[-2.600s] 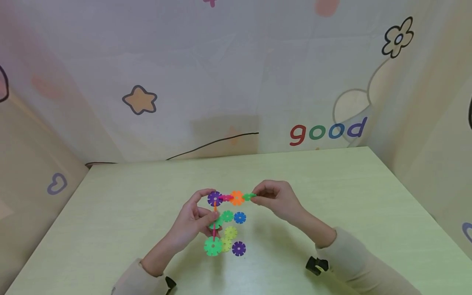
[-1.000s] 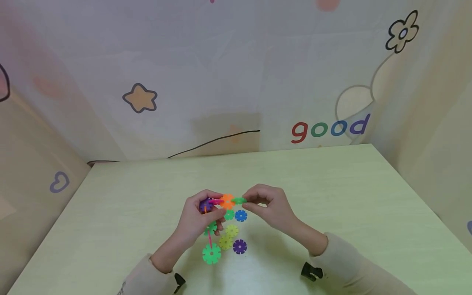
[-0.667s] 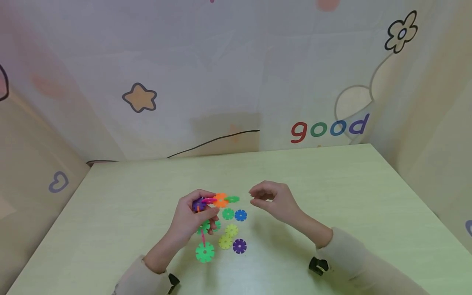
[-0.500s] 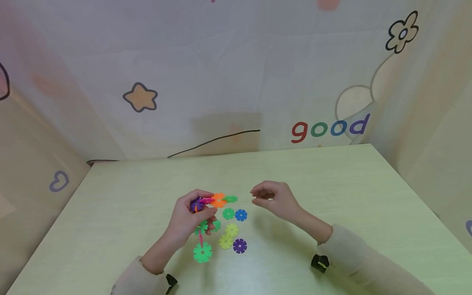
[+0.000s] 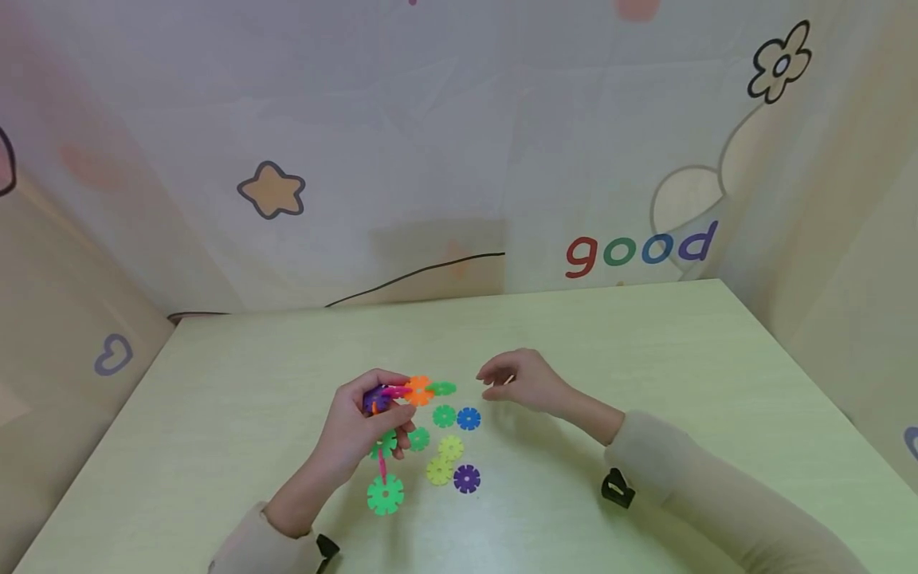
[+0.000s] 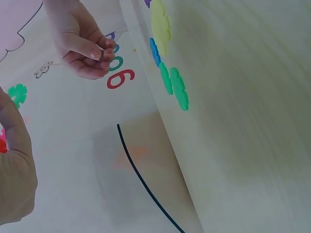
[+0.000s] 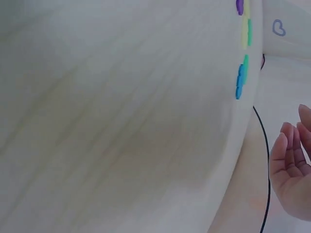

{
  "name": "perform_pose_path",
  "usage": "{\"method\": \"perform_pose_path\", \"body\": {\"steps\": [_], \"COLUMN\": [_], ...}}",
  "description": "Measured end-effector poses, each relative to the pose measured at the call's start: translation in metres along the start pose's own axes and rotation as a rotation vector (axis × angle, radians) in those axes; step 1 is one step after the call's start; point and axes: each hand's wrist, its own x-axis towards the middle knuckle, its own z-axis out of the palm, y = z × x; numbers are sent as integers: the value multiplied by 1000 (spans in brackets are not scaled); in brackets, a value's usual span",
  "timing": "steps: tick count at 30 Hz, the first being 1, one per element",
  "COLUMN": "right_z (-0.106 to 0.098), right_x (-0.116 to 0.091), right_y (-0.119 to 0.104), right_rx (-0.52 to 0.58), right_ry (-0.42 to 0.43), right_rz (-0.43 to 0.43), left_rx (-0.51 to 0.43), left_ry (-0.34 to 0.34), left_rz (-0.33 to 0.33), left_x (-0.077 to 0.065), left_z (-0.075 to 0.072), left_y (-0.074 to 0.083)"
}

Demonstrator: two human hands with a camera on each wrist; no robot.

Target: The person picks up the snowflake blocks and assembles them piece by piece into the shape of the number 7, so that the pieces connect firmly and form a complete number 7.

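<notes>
In the head view my left hand (image 5: 355,426) holds a chain of notched plastic snowflake discs above the table. A purple disc (image 5: 374,400) sits within its grip. Rightward from there run a pink disc seen edge-on, an orange disc (image 5: 419,391) and a small green disc (image 5: 445,388) at the end. Downward hang a green disc, a pink disc (image 5: 383,466) and a large green disc (image 5: 385,493). My right hand (image 5: 527,384) hovers to the right of the chain's end, apart from it, fingers loosely bent with nothing between them. Fingers partly hide the chain's middle.
Loose discs lie on the pale table (image 5: 574,327) under the hands: a blue one (image 5: 469,418), a purple one (image 5: 467,478), a yellow one (image 5: 440,470) overlapping another yellow, and green ones (image 5: 445,416). A printed curtain (image 5: 402,159) stands behind the table.
My right hand has let go of the small green disc at the chain's end, drawn away rightward, then come slightly back left. The left hand has carried the chain to the left.
</notes>
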Motion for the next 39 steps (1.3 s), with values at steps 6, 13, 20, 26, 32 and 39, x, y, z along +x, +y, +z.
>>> {"method": "perform_pose_path", "body": {"steps": [6, 13, 20, 26, 32, 39], "right_z": [5, 14, 20, 25, 27, 24], "right_x": [9, 14, 16, 17, 17, 17], "right_y": [11, 23, 26, 25, 24, 23], "right_rx": [-9, -42, -90, -147, -204, -175], "right_ry": [-97, -207, -219, -223, -238, -234], "right_rz": [38, 118, 95, 116, 89, 71], "left_rx": [0, -10, 5, -2, -9, -18], "left_ry": [-5, -10, 0, -8, -14, -13], "left_rz": [6, 6, -8, -2, 0, -3], "left_x": [-1, -1, -2, -2, -1, -1], "left_z": [0, 0, 0, -1, -1, 0], "left_y": [3, 4, 5, 5, 5, 5]}}
